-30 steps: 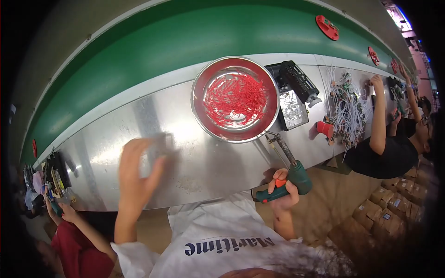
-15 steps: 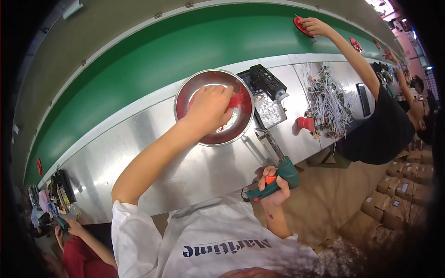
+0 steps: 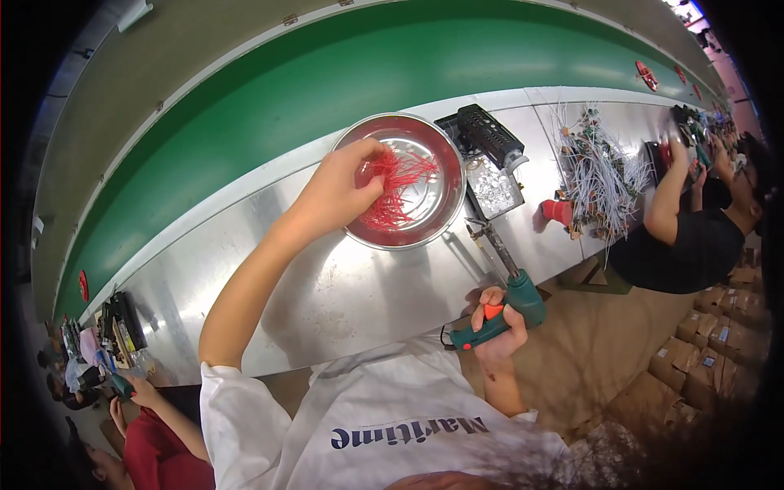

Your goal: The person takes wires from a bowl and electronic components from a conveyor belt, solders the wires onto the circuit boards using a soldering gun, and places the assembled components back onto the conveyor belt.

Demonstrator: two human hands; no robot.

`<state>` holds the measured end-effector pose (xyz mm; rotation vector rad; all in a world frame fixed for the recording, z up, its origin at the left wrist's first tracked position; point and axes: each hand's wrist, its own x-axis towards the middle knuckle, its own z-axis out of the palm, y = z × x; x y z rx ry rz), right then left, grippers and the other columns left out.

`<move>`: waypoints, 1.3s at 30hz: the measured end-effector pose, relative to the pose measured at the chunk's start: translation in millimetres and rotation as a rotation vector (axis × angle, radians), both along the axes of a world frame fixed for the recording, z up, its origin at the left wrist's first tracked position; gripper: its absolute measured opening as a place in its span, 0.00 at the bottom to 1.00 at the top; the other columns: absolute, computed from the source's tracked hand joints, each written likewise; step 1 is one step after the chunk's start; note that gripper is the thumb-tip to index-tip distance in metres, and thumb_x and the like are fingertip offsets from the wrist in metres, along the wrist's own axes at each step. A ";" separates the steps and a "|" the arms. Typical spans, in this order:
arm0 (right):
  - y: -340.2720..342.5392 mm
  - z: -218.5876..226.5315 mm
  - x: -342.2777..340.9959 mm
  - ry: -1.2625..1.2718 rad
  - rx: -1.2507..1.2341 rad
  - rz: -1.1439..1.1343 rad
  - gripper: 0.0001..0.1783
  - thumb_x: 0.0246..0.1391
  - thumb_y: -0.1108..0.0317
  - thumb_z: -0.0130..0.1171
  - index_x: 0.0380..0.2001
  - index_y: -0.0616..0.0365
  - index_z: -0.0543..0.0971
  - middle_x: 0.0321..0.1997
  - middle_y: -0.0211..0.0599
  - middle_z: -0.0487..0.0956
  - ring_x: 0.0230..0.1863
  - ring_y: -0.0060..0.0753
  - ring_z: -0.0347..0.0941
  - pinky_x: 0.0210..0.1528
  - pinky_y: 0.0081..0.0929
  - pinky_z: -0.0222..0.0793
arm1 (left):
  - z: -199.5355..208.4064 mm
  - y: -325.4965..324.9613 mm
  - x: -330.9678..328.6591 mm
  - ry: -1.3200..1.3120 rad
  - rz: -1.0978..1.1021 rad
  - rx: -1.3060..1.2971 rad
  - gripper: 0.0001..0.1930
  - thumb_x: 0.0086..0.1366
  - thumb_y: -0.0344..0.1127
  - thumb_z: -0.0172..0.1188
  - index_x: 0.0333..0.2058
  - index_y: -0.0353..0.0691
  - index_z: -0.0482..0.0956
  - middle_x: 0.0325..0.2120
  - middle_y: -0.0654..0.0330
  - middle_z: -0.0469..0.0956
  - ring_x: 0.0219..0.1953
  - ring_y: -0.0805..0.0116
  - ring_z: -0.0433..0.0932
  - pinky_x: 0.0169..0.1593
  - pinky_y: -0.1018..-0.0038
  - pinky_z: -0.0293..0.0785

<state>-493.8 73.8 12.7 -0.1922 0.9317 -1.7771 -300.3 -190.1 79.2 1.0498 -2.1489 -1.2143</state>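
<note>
Over the steel worktop (image 3: 327, 302), the left hand (image 3: 333, 192) curls at red wires (image 3: 408, 171) inside the bowl (image 3: 449, 175); whether its grip clamps them, I cannot tell. The right hand (image 3: 500, 347) clasps a green gun (image 3: 527, 299). Dark lettering (image 3: 408, 433) crosses the white shirt (image 3: 343, 400) upside down.
</note>
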 end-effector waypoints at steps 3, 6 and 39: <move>1.3 0.8 0.7 0.003 0.015 -0.007 0.17 0.51 0.59 0.53 0.34 0.64 0.71 0.39 0.46 0.71 0.20 0.35 0.69 0.23 0.25 0.66 | 2.4 3.1 -1.6 0.009 0.010 -0.048 0.19 0.58 0.27 0.57 0.49 0.34 0.73 0.43 0.50 0.78 0.48 0.58 0.77 0.54 0.68 0.71; -0.4 2.9 2.7 -0.003 0.039 -0.006 0.17 0.50 0.58 0.53 0.33 0.63 0.71 0.38 0.45 0.70 0.19 0.35 0.69 0.23 0.25 0.66 | -2.3 4.0 0.5 0.018 0.114 -0.334 0.21 0.58 0.27 0.56 0.52 0.36 0.72 0.50 0.49 0.74 0.54 0.54 0.74 0.57 0.66 0.69; -0.9 0.5 0.5 0.023 0.013 0.001 0.17 0.51 0.59 0.53 0.37 0.63 0.70 0.38 0.45 0.70 0.19 0.34 0.68 0.23 0.24 0.66 | 6.8 36.5 35.1 -0.110 -0.035 -0.431 0.18 0.58 0.30 0.62 0.49 0.37 0.76 0.52 0.50 0.72 0.56 0.50 0.69 0.59 0.61 0.65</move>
